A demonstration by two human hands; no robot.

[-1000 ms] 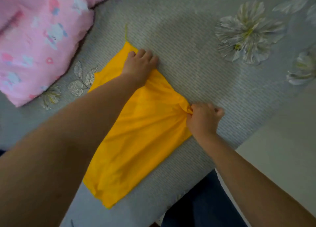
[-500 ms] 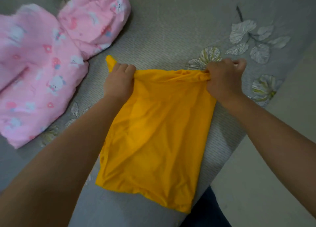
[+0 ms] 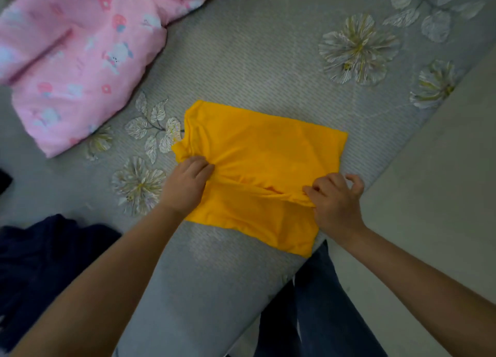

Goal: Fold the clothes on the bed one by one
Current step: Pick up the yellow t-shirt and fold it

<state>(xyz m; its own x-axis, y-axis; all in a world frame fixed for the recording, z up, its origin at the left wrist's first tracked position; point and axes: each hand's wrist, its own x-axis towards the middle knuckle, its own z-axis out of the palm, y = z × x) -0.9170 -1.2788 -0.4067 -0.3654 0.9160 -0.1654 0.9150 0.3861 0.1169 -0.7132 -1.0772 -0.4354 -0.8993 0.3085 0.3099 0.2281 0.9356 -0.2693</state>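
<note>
My left hand (image 3: 185, 186) pinches the yellow garment (image 3: 268, 152) near the bed (image 3: 241, 61) edge. My right hand (image 3: 335, 198) grips its folded edge too.

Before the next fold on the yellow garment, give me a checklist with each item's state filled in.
1. Left hand grips the folded edge of the yellow garment: ok.
2. Right hand pinches the same edge at its right end: ok.
3. Garment lies wholly on the grey bed sheet: not ok, its near right corner reaches the bed's edge.
4. Folded edge smooth between the hands: not ok, it is bunched and creased.
5. Pink printed quilt apart from the garment: ok.
6. Dark blue clothing apart from the garment: ok.
</note>
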